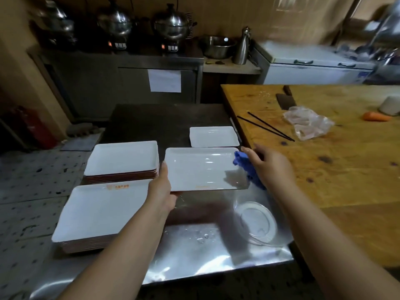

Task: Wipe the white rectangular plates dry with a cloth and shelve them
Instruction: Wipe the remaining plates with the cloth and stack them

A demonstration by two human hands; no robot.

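Looking like a commercial kitchen, prob. restaurant back-of-house. Sitting along the rear steel counter point(121, 59): lidded steel pots point(173, 22) on elec. bases, plus a mixing bowl point(217, 47). Standing beyond: white chest freezer point(313, 63). Lying on a big worn wooden board point(324, 161): cleaver point(285, 101), chopsticks point(266, 126), carrot point(376, 116). Stacking up on the steel worktop point(194, 256): identical white plates point(122, 160).

My left hand point(161, 189) gripped the white plate point(201, 167) by its left edge above the steel table point(194, 256), while my right hand point(268, 167) pressed the blue cloth point(246, 167) against its right end.
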